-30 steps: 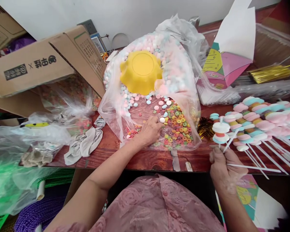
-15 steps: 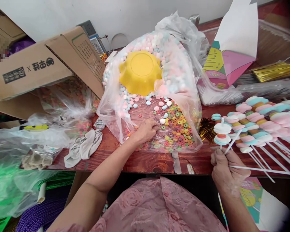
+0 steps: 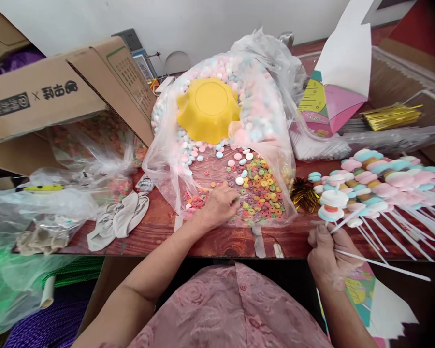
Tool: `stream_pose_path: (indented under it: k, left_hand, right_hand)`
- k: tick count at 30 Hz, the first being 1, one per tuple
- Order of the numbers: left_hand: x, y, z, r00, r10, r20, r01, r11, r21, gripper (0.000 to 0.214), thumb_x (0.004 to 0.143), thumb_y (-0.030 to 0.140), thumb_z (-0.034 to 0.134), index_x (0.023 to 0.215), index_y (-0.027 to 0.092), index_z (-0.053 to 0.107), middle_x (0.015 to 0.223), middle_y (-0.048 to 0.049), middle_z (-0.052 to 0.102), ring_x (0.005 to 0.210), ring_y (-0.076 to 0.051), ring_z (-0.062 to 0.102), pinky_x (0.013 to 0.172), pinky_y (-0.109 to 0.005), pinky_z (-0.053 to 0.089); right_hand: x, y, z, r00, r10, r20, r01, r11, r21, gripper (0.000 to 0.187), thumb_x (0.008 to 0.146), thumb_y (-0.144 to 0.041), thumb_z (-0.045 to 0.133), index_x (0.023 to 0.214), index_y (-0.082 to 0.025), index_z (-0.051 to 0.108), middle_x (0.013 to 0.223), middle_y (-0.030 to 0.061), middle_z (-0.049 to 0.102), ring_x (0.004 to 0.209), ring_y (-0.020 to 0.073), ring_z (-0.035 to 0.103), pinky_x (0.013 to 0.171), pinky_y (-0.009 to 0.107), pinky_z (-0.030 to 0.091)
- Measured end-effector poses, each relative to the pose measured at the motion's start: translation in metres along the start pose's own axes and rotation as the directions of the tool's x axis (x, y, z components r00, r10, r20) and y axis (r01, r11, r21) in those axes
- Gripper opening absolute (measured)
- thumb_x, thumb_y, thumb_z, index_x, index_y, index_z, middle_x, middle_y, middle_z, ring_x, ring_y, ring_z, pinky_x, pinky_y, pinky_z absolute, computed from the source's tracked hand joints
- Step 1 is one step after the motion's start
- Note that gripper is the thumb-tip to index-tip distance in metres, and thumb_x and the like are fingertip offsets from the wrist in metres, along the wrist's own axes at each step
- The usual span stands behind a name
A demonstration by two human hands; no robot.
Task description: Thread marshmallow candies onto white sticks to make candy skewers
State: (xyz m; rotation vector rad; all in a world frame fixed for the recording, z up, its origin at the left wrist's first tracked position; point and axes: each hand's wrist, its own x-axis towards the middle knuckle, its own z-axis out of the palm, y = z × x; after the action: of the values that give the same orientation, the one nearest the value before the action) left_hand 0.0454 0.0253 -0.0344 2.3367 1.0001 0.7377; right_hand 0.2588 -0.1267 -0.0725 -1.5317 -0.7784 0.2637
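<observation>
Sticks (image 3: 384, 266) sit clenched in my right hand (image 3: 328, 256), one threaded through stacked sweets (image 3: 331, 204); tipping it, I judge, could slide them off. Beyond, my left hand (image 3: 219, 207) curls among candy rings (image 3: 266, 183), its grip unreadable from here.

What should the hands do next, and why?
Maybe the left hand should bring one of the candy rings to the candy stick: it is down among the rings, and the right hand holds that stick, whose stack looks shorter than the candy skewers beside it.
</observation>
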Motion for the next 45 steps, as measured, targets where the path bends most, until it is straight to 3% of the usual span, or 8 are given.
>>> stream_pose_path:
  k: [2,5,10,14,23,26,35,45]
  left_hand:
    - [-0.003,0.008,-0.001,0.971,-0.220,-0.092,0.172,0.913,-0.369,0.005,0.077,0.020,0.069,0.077,0.016,0.072,0.072,-0.0042,0.070,0.065,-0.014,0.061,0.067,-0.030,0.053]
    - [-0.007,0.025,-0.010,0.865,-0.501,-0.025,0.273,0.512,-0.814,0.021,0.064,0.029,0.083,0.080,0.017,0.075,0.071,-0.0016,0.072,0.058,-0.011,0.062,0.057,-0.024,0.052]
    - [-0.014,0.045,-0.025,0.807,-0.587,0.064,0.195,0.162,-0.967,0.029,0.048,0.026,0.093,0.071,0.019,0.076,0.068,0.0000,0.073,0.059,-0.011,0.065,0.058,-0.023,0.054]
    - [-0.021,0.045,-0.024,0.834,-0.552,-0.013,0.119,0.204,-0.972,0.025,0.053,0.026,0.093,0.073,0.021,0.078,0.072,0.0016,0.074,0.062,-0.009,0.065,0.062,-0.023,0.056]
    - [-0.036,0.038,-0.014,0.855,-0.233,-0.463,-0.140,0.755,-0.640,0.007,0.077,0.022,0.080,0.084,0.023,0.079,0.087,-0.0037,0.077,0.086,-0.016,0.071,0.083,-0.033,0.058]
    - [-0.037,0.040,-0.013,0.866,-0.279,-0.415,-0.113,0.700,-0.705,0.005,0.079,0.025,0.079,0.084,0.023,0.079,0.090,-0.0037,0.076,0.089,-0.016,0.071,0.085,-0.031,0.057]
    - [-0.034,0.044,-0.012,0.870,-0.482,0.108,0.208,0.159,-0.965,0.031,0.071,0.042,0.084,0.092,0.019,0.079,0.089,-0.0058,0.077,0.077,-0.015,0.069,0.076,-0.029,0.056]
    - [-0.044,0.055,-0.004,0.899,-0.428,0.093,0.245,0.315,-0.917,0.031,0.072,0.046,0.082,0.086,0.018,0.080,0.081,-0.0042,0.075,0.071,-0.015,0.066,0.072,-0.029,0.055]
  right_hand:
    - [-0.002,-0.007,-0.007,0.990,-0.094,0.105,0.107,0.986,-0.124,0.027,0.093,-0.041,0.061,0.083,-0.017,0.068,0.056,-0.0025,0.053,0.048,0.0125,0.049,0.051,0.027,0.040]
    - [-0.008,-0.023,-0.010,0.903,-0.267,0.336,0.350,0.911,-0.216,0.019,0.092,-0.034,0.062,0.087,-0.018,0.072,0.060,0.0000,0.063,0.047,0.0130,0.055,0.050,0.025,0.043]
    - [-0.024,-0.038,0.007,0.757,-0.333,0.562,0.438,0.897,-0.058,0.020,0.097,-0.027,0.054,0.101,-0.021,0.072,0.077,0.0035,0.074,0.055,0.0146,0.064,0.054,0.024,0.051]
    - [-0.028,-0.035,0.018,0.719,-0.341,0.605,0.458,0.888,-0.044,0.021,0.096,-0.022,0.052,0.106,-0.020,0.071,0.081,0.0027,0.074,0.058,0.0139,0.065,0.055,0.023,0.050]
    - [-0.038,-0.046,0.027,0.754,-0.226,0.616,0.339,0.938,-0.070,0.022,0.097,-0.020,0.048,0.102,-0.017,0.069,0.069,-0.0011,0.064,0.054,0.0113,0.055,0.052,0.021,0.043]
    - [-0.042,-0.048,0.034,0.776,-0.191,0.601,0.277,0.959,-0.052,0.023,0.098,-0.024,0.049,0.101,-0.017,0.070,0.069,-0.0007,0.064,0.055,0.0118,0.056,0.054,0.021,0.045]
    - [-0.040,-0.043,0.038,0.774,-0.261,0.577,0.360,0.931,-0.063,0.022,0.098,-0.026,0.051,0.096,-0.018,0.072,0.071,0.0005,0.067,0.055,0.0121,0.058,0.054,0.022,0.045]
    - [-0.043,-0.040,0.035,0.811,-0.351,0.468,0.401,0.916,-0.009,0.019,0.095,-0.022,0.055,0.101,-0.017,0.072,0.075,0.0030,0.073,0.051,0.0125,0.062,0.051,0.020,0.050]
